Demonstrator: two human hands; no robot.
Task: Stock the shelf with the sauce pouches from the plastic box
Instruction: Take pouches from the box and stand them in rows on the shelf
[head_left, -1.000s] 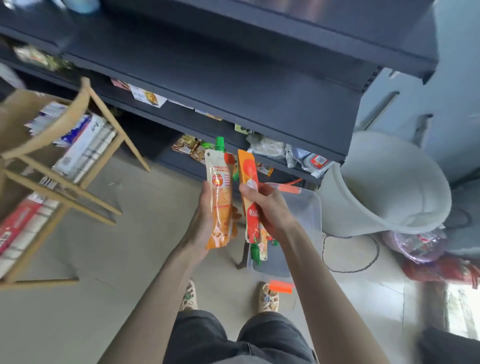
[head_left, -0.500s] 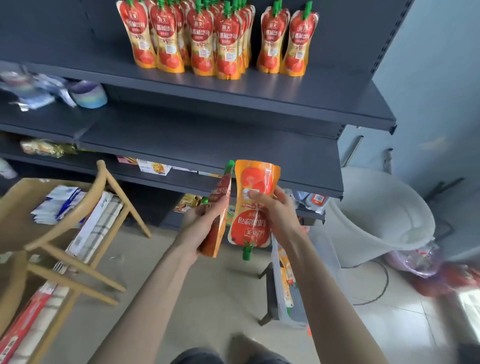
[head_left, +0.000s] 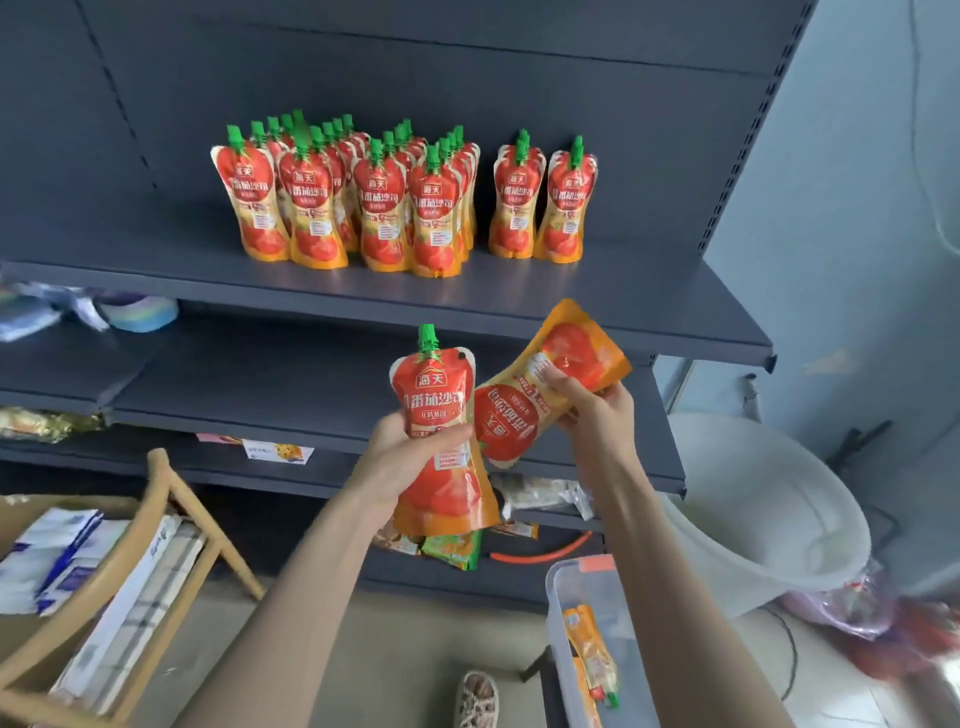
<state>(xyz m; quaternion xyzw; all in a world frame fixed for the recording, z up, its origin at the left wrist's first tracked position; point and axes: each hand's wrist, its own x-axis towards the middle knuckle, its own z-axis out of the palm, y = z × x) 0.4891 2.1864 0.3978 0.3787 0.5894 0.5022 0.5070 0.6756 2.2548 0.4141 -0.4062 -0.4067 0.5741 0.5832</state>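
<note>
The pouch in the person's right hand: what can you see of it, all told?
This pouch is a glossy, flexible sachet, orange at its flat base, red with tomato pictures and white print further along. It is upside down and tilted, base pointing up and right; its cap is hidden behind the upright pouch in the left hand, which overlaps it. The right hand grips its middle, in the air before the dark shelves.

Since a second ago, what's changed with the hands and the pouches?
The left hand and right hand lifted from above the plastic box toward the stocked shelf. The left pouch turned to face the camera; the right pouch tilted sideways. Unchanged: each hand grips its pouch, the right pouch upside down.
</note>
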